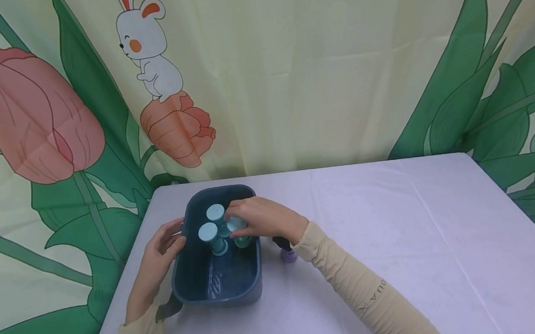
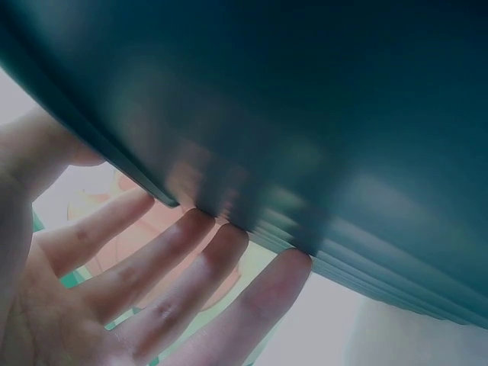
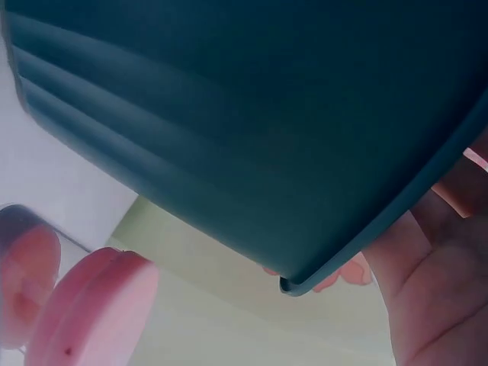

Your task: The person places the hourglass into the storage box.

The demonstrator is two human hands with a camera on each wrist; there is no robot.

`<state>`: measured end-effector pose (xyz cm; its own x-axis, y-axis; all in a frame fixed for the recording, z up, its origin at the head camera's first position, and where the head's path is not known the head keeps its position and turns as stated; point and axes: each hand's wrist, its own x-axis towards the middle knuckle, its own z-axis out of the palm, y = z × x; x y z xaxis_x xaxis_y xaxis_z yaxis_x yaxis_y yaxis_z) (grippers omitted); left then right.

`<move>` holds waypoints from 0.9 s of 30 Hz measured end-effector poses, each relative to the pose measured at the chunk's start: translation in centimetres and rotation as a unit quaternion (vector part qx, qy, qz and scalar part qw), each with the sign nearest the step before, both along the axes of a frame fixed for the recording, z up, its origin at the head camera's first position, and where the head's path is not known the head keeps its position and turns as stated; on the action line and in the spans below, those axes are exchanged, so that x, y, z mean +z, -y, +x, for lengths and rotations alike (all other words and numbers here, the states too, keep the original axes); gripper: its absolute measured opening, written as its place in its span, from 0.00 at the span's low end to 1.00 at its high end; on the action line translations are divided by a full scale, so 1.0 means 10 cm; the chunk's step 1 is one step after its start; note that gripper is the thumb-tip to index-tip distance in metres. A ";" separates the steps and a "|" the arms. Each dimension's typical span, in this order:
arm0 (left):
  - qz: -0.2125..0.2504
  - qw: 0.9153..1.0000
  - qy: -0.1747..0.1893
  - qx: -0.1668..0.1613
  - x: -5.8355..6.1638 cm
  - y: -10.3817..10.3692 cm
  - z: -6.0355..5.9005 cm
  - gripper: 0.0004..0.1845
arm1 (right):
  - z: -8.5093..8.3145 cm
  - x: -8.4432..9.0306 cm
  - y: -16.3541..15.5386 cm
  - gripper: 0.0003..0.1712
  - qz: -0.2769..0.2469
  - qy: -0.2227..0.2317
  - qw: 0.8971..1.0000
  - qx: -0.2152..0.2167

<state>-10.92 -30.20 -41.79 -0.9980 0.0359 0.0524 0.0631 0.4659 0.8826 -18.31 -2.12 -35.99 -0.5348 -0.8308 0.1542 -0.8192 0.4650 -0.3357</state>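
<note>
Table (image 1: 383, 216) stretches far right of bin (image 1: 217, 279), edges near behind and left | your left hand (image 1: 158, 247), fingers spread, touches bin's left side | your right hand (image 1: 266, 216) pinches jar (image 1: 237, 223) inside bin

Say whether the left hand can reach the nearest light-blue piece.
Likely yes: the light-blue piece sits in an open-topped bin, with only the rim between it and the left hand.
</note>
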 end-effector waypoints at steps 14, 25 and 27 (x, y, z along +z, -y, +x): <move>0.002 1.000 0.001 0.002 0.00 -0.02 0.01 0.27 | -0.01 0.00 0.08 0.23 0.064 -0.003 0.998 0.024; -0.005 1.000 -0.002 -0.001 0.01 -0.02 0.01 0.27 | -0.02 0.01 0.12 0.23 0.079 0.002 0.996 0.033; -0.004 1.000 0.000 -0.001 0.01 -0.01 0.01 0.27 | -0.02 0.01 0.13 0.23 0.083 0.000 0.996 0.035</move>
<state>-10.78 -30.06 -41.70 -0.9979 0.0384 0.0529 0.0648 0.4737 0.8783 -18.52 -3.40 -35.86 -0.4752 -0.8798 0.0122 -0.8512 0.4561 -0.2598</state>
